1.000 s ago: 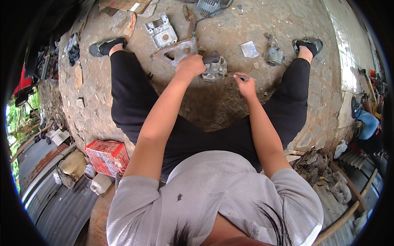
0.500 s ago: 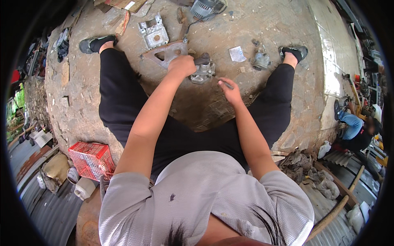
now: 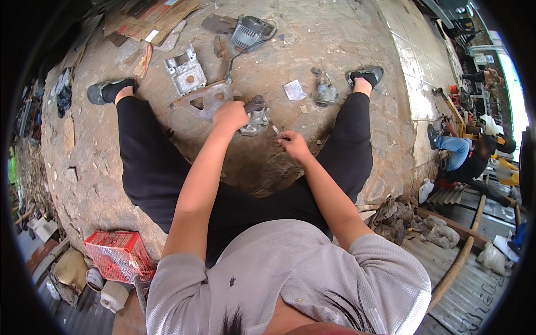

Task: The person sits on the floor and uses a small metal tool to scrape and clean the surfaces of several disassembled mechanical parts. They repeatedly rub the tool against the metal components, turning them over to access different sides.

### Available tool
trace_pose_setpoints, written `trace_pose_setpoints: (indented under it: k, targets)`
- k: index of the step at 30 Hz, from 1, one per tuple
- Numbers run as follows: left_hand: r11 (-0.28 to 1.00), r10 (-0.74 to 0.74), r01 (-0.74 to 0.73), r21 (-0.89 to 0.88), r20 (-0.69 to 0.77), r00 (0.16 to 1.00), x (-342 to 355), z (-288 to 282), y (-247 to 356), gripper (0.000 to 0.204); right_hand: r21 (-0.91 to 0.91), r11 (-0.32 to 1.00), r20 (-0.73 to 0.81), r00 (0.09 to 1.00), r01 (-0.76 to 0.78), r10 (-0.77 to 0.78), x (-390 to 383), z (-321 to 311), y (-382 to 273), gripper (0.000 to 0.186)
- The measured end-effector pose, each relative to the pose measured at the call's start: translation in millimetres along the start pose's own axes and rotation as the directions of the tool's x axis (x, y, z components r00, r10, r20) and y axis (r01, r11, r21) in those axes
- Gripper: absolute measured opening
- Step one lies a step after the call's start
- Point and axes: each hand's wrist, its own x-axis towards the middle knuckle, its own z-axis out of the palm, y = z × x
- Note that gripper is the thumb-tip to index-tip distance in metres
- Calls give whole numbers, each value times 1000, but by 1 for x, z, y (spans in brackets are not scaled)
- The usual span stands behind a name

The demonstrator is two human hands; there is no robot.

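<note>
My left hand (image 3: 230,115) is closed in a fist around what looks like a hammer (image 3: 255,103), its dark rounded head over a small silver metal casting (image 3: 255,127). The handle is hidden inside the fist. Just right of the casting, my right hand (image 3: 295,146) pinches a short, thin metal rod (image 3: 276,129); its pale end points up toward the casting, and I cannot tell its exact kind. Against the far side of my left hand lies a flat triangular metal bracket (image 3: 204,101) with a cut-out.
Beyond the bracket lie a silver metal housing (image 3: 187,72) and an alternator-like part (image 3: 251,33). Toward my right foot are a foil-like square (image 3: 294,90) and a small metal part (image 3: 325,94). A red crate (image 3: 119,254) stands at left; another person (image 3: 460,153) sits far right.
The view has shifted, so the scene sits further left. My right hand has turned the rod, its pale end now pointing upward. The left hand keeps its grip by the casting.
</note>
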Motion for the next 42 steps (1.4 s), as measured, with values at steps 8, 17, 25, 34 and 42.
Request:
trace_pose_setpoints:
  k: [8, 17, 25, 34, 42]
  targets:
    - [1000, -9, 9, 11, 2, 1000, 1, 6, -8, 35, -404, 903, 20, 988, 145, -150, -15, 38, 9, 31]
    - [1000, 1, -1, 11, 3, 1000, 9, -6, -2, 35, -141, 989, -235, 968, 51, -84, 10, -1, 22, 35]
    - [1000, 12, -12, 8, -40, 999, 8, -2, -5, 37, -530, 847, -109, 988, 33, -106, -1, 13, -7, 52]
    - [1000, -6, 6, 25, -17, 1000, 11, 1, -10, 34, -436, 886, -97, 970, 158, -221, 2, -6, -9, 34]
    - [999, -44, 44, -6, 5, 999, 2, -3, -2, 33, -463, 879, -108, 977, 113, -182, 4, -1, -7, 32]
